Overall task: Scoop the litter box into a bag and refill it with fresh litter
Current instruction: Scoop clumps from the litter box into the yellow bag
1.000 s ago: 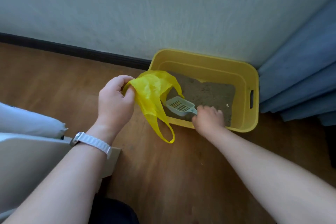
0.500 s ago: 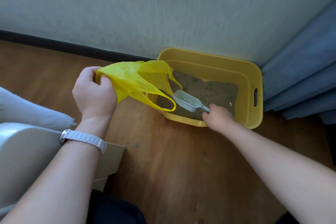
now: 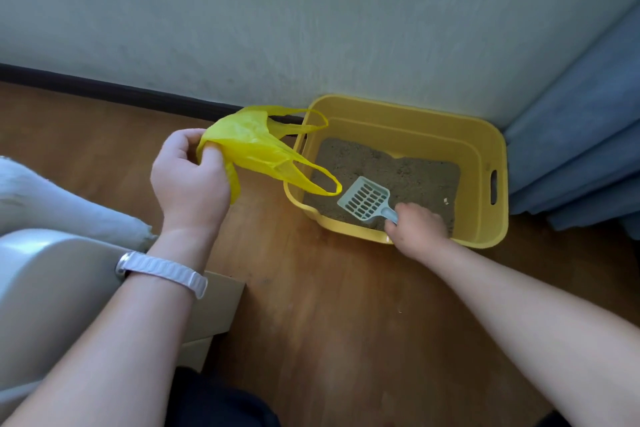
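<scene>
A yellow litter box [image 3: 485,149] stands on the wooden floor against the wall, with brown-grey litter [image 3: 408,173] spread over its bottom. My right hand [image 3: 417,229] is at the box's near rim, closed on the handle of a pale blue slotted scoop [image 3: 365,199] whose blade lies over the litter. Left of the box, my left hand [image 3: 188,180] grips a crumpled yellow plastic bag [image 3: 252,146] held in the air. The bag's handle loops trail toward the box, one hanging over its left rim.
A blue curtain [image 3: 575,156] hangs right of the box. A white-grey container [image 3: 45,295] and a cardboard piece [image 3: 218,308] sit at the lower left, a pale cushion-like thing [image 3: 52,208] behind them. A dark skirting board [image 3: 104,90] runs along the wall.
My left hand carried the bag leftward, away from over the box, and the bag swung out sideways. The scoop stayed over the litter in my right hand, and the view shifted.
</scene>
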